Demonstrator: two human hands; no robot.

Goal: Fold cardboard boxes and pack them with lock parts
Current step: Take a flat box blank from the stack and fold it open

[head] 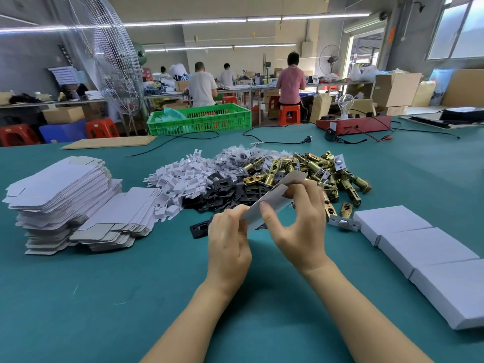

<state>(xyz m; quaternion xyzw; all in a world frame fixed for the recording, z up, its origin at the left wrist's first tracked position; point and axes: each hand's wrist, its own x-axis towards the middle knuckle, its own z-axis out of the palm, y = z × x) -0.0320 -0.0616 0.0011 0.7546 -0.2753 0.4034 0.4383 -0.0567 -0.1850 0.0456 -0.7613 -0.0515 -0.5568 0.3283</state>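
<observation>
A flat white cardboard box blank is held tilted above the green table, between both hands. My left hand pinches its lower left end. My right hand grips its right side, thumb on the near face and fingers curled over the top edge. Behind the blank lie heaps of brass latch bolts, black strike plates, white cardboard inserts and small bagged parts. One black plate and one silver-faced latch lie loose near my hands.
Stacks of flat box blanks stand at the left. Three closed white boxes lie in a row at the right. Farther back are a green crate, a red tester with a bulb, cables, a fan and several people at benches.
</observation>
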